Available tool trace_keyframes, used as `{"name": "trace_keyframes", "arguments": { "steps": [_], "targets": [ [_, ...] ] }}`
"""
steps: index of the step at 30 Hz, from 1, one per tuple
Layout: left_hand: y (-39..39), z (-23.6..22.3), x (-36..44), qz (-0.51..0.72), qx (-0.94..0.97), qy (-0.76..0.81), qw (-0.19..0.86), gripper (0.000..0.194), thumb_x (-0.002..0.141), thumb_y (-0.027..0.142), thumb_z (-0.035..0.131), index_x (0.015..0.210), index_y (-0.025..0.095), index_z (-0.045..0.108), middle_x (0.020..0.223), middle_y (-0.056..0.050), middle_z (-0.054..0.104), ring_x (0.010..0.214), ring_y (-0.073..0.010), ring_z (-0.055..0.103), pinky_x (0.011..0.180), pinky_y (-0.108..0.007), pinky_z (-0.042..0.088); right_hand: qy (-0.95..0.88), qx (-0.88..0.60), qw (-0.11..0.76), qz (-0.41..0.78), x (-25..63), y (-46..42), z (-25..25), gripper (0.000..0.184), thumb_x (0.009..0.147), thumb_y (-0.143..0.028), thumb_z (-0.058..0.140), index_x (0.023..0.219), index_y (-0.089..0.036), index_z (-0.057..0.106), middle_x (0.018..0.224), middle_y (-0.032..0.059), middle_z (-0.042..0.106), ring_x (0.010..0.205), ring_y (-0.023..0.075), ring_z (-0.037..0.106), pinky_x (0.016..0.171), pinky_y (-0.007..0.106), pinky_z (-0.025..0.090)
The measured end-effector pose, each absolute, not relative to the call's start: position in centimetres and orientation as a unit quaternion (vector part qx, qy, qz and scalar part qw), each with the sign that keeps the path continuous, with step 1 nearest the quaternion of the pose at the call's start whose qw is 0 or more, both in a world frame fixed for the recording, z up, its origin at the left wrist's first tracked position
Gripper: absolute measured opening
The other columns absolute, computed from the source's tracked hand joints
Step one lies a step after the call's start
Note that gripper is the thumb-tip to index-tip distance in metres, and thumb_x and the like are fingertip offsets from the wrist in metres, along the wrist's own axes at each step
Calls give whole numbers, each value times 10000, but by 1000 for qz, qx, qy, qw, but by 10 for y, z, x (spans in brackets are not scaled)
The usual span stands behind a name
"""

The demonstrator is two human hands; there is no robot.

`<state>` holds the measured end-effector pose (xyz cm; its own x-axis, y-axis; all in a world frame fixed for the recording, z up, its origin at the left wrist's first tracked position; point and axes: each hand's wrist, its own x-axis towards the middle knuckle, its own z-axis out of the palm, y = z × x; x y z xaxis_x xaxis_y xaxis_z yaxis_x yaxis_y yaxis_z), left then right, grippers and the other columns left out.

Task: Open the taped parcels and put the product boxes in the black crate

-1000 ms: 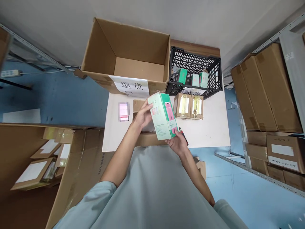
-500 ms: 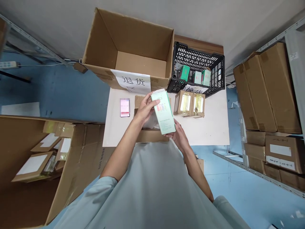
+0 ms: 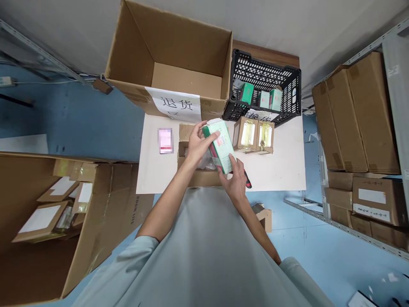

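Note:
A light green and white product box point(image 3: 222, 143) is held over the table, tilted, its upper end flap apparently raised. My left hand point(image 3: 200, 143) grips its upper left side, thumb across the front. Around the lower end close the fingers of my right hand point(image 3: 234, 179). Beneath them an opened cardboard carton point(image 3: 203, 179) stands on the white table, with clear plastic packing visible inside. A red and black tool point(image 3: 248, 180) lies beside my right hand, partly hidden by it; its kind I cannot make out.
Behind stand a large open cardboard box point(image 3: 188, 81) with a paper sign and a black plastic crate point(image 3: 265, 68) holding small green boxes. Two taped parcels point(image 3: 254, 135) and a phone point(image 3: 165, 140) lie on the table point(image 3: 284, 170). A parcel-filled box point(image 3: 105, 204) is at left, shelves at right.
The product box has been turned so its darker green side shows. My right hand has moved up onto its lower front, and the red and black tool has come into view.

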<state>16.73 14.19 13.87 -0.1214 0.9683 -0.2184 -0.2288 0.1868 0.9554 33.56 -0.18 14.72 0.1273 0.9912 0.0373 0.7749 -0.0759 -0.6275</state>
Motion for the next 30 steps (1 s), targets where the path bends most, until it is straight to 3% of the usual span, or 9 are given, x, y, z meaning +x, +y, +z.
{"name": "trace_keyframes", "arguments": {
  "steps": [3, 5, 7, 10, 13, 16, 21, 25, 30],
  "targets": [
    [137, 143, 165, 525, 370, 509, 573, 894, 820, 612, 1040, 1543, 260, 649, 1602, -169, 708, 1533, -363, 669, 1278, -526, 577, -572, -689, 335, 291, 339, 0, 152, 751, 1017, -504, 800, 1713, -296, 609, 1602, 166, 679, 1432, 355, 702, 1068, 498, 716],
    [134, 146, 162, 517, 366, 497, 592, 891, 856, 666, 1002, 1565, 261, 645, 1586, -180, 720, 1545, -382, 664, 1272, -558, 583, -494, -668, 402, 385, 343, 3, 157, 787, 987, -537, 826, 1697, -278, 606, 1588, 156, 704, 1387, 332, 726, 1065, 478, 722],
    [131, 149, 159, 514, 352, 489, 610, 846, 874, 675, 976, 1546, 263, 668, 1571, -181, 737, 1529, -389, 680, 1237, -572, 610, -393, -628, 458, 491, 347, 6, 163, 794, 965, -569, 857, 1666, -287, 613, 1534, 122, 751, 1290, 295, 770, 1006, 435, 741],
    [127, 150, 157, 521, 334, 487, 616, 763, 852, 623, 996, 1465, 259, 724, 1581, -168, 743, 1545, -368, 670, 1238, -532, 609, -251, -547, 495, 626, 354, 11, 167, 647, 924, -578, 906, 1476, -302, 714, 1293, 46, 850, 1085, 240, 823, 874, 354, 756],
    [122, 150, 158, 507, 307, 467, 656, 745, 825, 585, 1022, 1432, 252, 747, 1576, -158, 751, 1535, -354, 678, 1223, -494, 615, -118, -482, 500, 710, 358, 12, 165, 437, 866, -541, 940, 1163, -275, 760, 993, 2, 864, 772, 181, 796, 683, 273, 722],
    [113, 153, 162, 453, 265, 405, 749, 768, 797, 586, 1033, 1420, 224, 764, 1474, -154, 806, 1388, -369, 769, 1139, -505, 665, -10, -452, 480, 752, 358, 9, 162, 311, 899, -476, 905, 1048, -276, 719, 858, -25, 841, 622, 149, 742, 559, 225, 664],
    [104, 159, 170, 437, 239, 379, 780, 752, 747, 564, 1065, 1343, 199, 787, 1326, -134, 862, 1208, -339, 831, 1023, -443, 698, 16, -436, 464, 771, 357, 1, 160, 261, 963, -479, 851, 1064, -281, 716, 916, -14, 870, 693, 164, 791, 604, 248, 679],
    [107, 165, 170, 441, 250, 410, 758, 738, 757, 529, 1059, 1353, 201, 773, 1333, -130, 859, 1195, -310, 829, 991, -407, 690, -119, -461, 405, 780, 364, 1, 157, 542, 944, -754, 814, 1104, -241, 750, 881, 50, 855, 692, 217, 812, 621, 304, 667],
    [114, 166, 168, 440, 238, 497, 710, 833, 694, 487, 1084, 1388, 206, 719, 1335, -138, 859, 1210, -329, 826, 968, -430, 691, -320, -616, 401, 598, 377, 3, 159, 813, 1014, -849, 661, 1580, -264, 654, 1194, 88, 869, 731, 204, 808, 728, 352, 677]
  ]
}}
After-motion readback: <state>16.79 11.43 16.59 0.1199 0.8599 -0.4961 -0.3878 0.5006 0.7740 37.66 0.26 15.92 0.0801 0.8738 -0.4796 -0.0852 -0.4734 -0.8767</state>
